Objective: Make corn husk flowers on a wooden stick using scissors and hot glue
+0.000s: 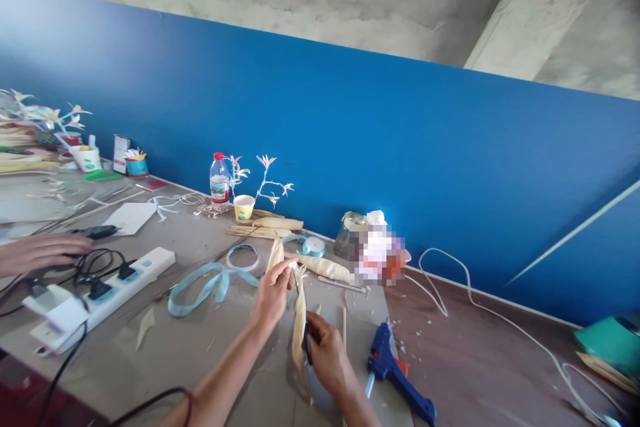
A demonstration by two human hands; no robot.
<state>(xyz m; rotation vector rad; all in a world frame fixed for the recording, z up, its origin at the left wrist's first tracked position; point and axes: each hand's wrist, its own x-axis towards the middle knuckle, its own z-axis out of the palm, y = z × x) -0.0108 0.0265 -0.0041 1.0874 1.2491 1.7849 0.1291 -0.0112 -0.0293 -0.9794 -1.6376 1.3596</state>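
My left hand (273,290) pinches the upper end of a pale dried corn husk (299,323), which hangs down toward me. Close by on the right, my right hand (326,350) is closed around black-handled scissors (307,345); their blades are mostly hidden along the husk. More husk pieces (327,269) lie just behind my hands. A loop of light blue ribbon (193,290) rests left of my left hand, and a ribbon spool (314,245) sits farther back. Right of my right hand lies a blue glue gun (390,367).
A white power strip (145,273) with black plugs and cables lies left, near another person's hand (45,252). Along the blue partition (320,120) stand a red-capped bottle (219,180), a paper cup (244,209) with husk flowers and a glass jar (345,240). White cable runs right.
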